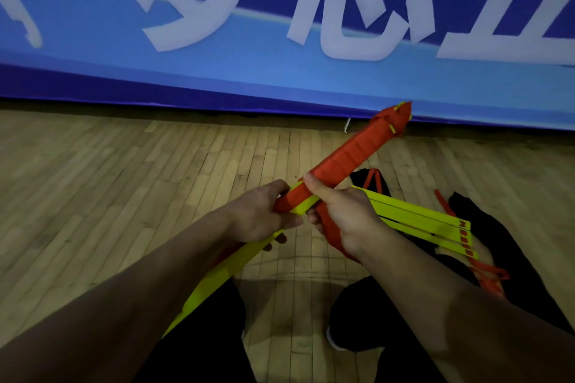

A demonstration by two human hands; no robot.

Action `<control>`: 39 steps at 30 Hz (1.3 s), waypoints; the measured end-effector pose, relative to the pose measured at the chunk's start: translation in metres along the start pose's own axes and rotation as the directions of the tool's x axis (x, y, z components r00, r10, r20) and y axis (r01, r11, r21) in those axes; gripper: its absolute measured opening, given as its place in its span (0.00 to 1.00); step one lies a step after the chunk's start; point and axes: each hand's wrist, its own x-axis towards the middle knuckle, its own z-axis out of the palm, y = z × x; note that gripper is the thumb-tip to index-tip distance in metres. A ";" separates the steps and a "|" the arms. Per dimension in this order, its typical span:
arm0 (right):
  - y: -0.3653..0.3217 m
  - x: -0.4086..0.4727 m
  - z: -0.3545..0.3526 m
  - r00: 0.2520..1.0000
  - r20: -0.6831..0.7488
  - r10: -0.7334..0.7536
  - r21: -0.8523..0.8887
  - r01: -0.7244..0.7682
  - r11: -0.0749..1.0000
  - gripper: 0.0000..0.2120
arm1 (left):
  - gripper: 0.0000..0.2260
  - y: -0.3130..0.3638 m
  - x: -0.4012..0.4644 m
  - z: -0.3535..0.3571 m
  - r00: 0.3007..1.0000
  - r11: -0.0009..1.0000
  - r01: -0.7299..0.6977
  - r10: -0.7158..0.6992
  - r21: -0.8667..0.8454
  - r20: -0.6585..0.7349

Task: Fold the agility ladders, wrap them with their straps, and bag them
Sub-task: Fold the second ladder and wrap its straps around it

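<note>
Wooden floor (130,183); yellow ladder rungs (417,221), black bag (497,236) on it.

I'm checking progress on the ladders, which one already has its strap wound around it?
The ladder held up in both hands: red strap coils cover its far half. The other ladder lies fanned on the floor, rungs bare, strap loose.

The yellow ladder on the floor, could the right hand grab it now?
Probably not yet. The right hand is busy: it grips the orange strap of the bundle that the left hand holds too. The yellow ladder lies just beside it, nothing covering it, so once free it likely could.
</note>
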 end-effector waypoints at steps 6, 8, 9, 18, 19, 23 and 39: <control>-0.008 -0.001 0.004 0.998 -0.025 0.049 -0.115 -0.052 0.992 0.24 | 0.20 0.005 0.010 0.015 0.959 0.909 0.054 0.068 0.412 -0.276; -0.017 -0.001 0.006 0.997 -0.013 0.077 -0.131 -0.078 0.988 0.21 | 0.20 0.007 0.011 0.027 0.923 0.782 0.132 0.127 0.609 -0.364; -0.020 0.000 0.006 0.995 -0.007 0.095 -0.117 -0.095 0.989 0.21 | 0.21 0.005 0.010 0.033 0.915 0.717 0.144 0.166 0.683 -0.367; -0.010 0.000 -0.013 0.992 0.123 0.043 0.074 -0.053 0.996 0.16 | 0.33 0.000 0.008 -0.003 0.999 0.998 0.047 -0.046 -0.046 0.025; -0.014 -0.002 -0.014 0.989 0.148 0.011 0.078 -0.023 0.997 0.17 | 0.35 -0.005 0.007 -0.008 0.986 0.976 0.116 -0.091 -0.182 0.140; -0.024 -0.008 -0.016 0.978 0.208 -0.010 -0.046 0.020 0.999 0.20 | 0.20 -0.008 0.000 -0.012 0.964 0.918 0.106 -0.001 -0.382 0.264; -0.008 -0.006 -0.014 0.984 0.143 0.107 0.066 -0.117 0.991 0.11 | 0.28 -0.004 0.001 -0.003 0.994 0.975 -0.085 0.097 0.205 -0.046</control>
